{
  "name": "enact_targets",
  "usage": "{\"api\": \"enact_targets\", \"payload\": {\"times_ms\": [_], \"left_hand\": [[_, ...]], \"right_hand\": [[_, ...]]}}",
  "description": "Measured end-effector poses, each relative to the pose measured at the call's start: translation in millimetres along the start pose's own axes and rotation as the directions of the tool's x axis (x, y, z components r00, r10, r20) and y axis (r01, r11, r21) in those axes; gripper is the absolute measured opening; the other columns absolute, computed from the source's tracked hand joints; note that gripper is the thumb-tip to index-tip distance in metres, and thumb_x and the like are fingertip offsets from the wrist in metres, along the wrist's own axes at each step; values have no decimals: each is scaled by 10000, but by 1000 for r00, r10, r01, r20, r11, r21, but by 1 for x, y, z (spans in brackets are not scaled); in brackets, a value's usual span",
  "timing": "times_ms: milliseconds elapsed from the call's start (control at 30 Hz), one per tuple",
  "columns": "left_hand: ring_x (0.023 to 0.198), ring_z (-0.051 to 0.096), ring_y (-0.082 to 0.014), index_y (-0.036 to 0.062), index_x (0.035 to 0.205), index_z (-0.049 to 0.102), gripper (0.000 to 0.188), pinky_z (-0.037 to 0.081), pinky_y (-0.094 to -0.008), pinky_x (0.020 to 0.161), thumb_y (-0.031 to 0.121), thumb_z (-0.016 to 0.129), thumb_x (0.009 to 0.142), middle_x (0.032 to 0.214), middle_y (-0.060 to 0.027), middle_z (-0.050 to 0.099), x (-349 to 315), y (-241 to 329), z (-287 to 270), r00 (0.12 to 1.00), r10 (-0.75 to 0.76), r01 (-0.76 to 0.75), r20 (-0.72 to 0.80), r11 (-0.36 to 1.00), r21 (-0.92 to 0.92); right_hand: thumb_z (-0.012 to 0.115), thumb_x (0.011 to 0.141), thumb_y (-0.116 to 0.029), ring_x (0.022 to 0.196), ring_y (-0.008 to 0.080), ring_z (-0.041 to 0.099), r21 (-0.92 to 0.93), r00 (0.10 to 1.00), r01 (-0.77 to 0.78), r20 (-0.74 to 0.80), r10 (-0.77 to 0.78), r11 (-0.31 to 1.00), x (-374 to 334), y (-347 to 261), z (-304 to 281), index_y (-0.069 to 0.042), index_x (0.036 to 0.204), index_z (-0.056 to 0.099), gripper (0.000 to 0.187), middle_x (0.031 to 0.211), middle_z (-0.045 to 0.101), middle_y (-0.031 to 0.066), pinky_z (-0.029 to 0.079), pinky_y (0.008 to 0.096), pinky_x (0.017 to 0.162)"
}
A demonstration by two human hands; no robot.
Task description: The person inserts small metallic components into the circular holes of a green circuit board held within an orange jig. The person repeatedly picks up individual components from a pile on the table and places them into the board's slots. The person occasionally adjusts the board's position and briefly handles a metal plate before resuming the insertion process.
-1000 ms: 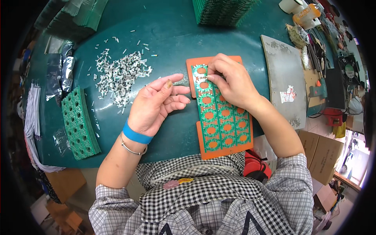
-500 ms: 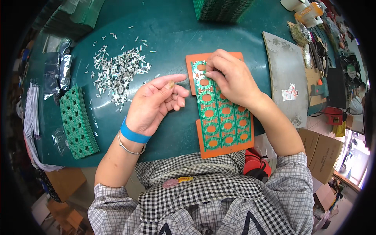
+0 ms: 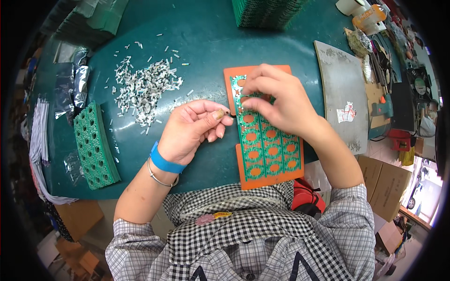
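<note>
A green circuit board panel (image 3: 257, 140) with rows of round rings lies on an orange backing plate (image 3: 269, 182) in front of me. My right hand (image 3: 283, 100) is over the panel's upper part, thumb and forefinger curved with a gap between them; no piece shows in that gap. Just left of the plate, my left hand (image 3: 194, 126) pinches thumb and forefinger together. Something tiny and dark shows at those fingertips, too small to name. Small white pieces sit on the rings near the panel's top left. A loose pile of small whitish strip-like pieces (image 3: 145, 89) lies farther left.
A stack of green panels (image 3: 96, 147) stands at left beside white wire bundles (image 3: 40, 136) and silvery bags (image 3: 80, 79). More stacked panels (image 3: 267, 11) stand at the far edge. A grey metal sheet (image 3: 342, 93) lies right, with tools and rolls beyond it.
My left thumb and forefinger have closed into a pinch, the hand shifting slightly right and down. My right fingertips have come apart and the hand has moved a little lower.
</note>
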State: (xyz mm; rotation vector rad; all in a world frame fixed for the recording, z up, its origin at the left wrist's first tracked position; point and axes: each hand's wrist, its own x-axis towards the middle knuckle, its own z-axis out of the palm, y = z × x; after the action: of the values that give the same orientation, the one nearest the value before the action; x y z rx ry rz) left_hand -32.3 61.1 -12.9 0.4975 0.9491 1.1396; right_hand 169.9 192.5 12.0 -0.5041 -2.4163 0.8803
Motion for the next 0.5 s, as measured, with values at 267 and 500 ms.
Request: {"api": "enact_targets", "payload": {"times_ms": [267,500], "left_hand": [[813,659,-129,-21,1195,643,233,529,-222,678,63,631,978,1024,-110,715,0,-5,-2,993,-53,67,108,988,-139],[1168,656,-313,-89,1344,507,384,566,-383,1014,39,580,990,1291,-240,623,0,8,-6,998,50,-53,-23,990,-133]], "right_hand": [[772,745,-20,832,257,656,108,981,190,-54,-185,976,0,-15,8,-42,842,696,125,893,637,62,535,357,689],[729,807,9,882,246,665,67,964,-227,158,214,972,-14,-5,-5,17,799,648,81,983,609,98,551,355,729]]}}
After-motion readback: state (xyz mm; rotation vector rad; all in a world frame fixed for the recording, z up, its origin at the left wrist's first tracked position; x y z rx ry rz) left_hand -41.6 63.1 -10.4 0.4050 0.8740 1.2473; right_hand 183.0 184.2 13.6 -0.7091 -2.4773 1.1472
